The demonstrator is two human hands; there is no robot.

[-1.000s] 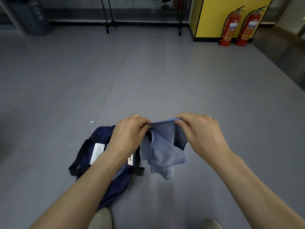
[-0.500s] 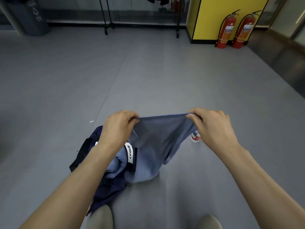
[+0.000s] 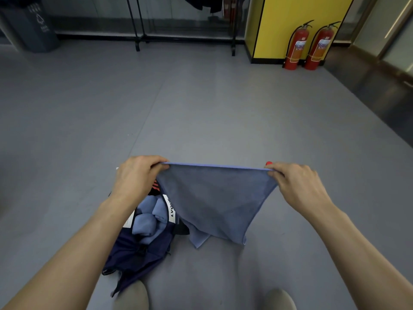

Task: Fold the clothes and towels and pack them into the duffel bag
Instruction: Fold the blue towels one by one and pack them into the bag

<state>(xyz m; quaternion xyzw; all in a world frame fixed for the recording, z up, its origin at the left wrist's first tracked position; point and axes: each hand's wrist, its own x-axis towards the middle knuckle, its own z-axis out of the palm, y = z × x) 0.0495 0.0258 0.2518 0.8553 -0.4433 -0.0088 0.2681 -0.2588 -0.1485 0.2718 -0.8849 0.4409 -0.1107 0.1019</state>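
The left hand [image 3: 136, 175] pinches one top corner of a blue towel [image 3: 214, 198], with its fingers curled over the edge. The right hand [image 3: 297, 184] pinches the other top corner the same way. The hands are well apart, so the top edge is pulled straight. The towel hangs down flat between them, up in the air, and gets thinner toward its low corner. Just behind the right hand's fingers a small red thing [image 3: 268, 163] peeks out, too hidden to tell what it is. Under the left arm a dark blue duffel bag [image 3: 138, 253] lies open on the grey floor [image 3: 201, 108]. Soft blue cloths [image 3: 145, 222] are bunched up inside it. The towel's low part hangs just beside the bag. Two pale shoes [image 3: 131, 296] show at the bottom. Far off, two red fire extinguishers [image 3: 295, 48] stand by a yellow wall [image 3: 279, 25]. A black clothes rack [image 3: 138, 23] and a dark bin [image 3: 38, 25] stand to their left.
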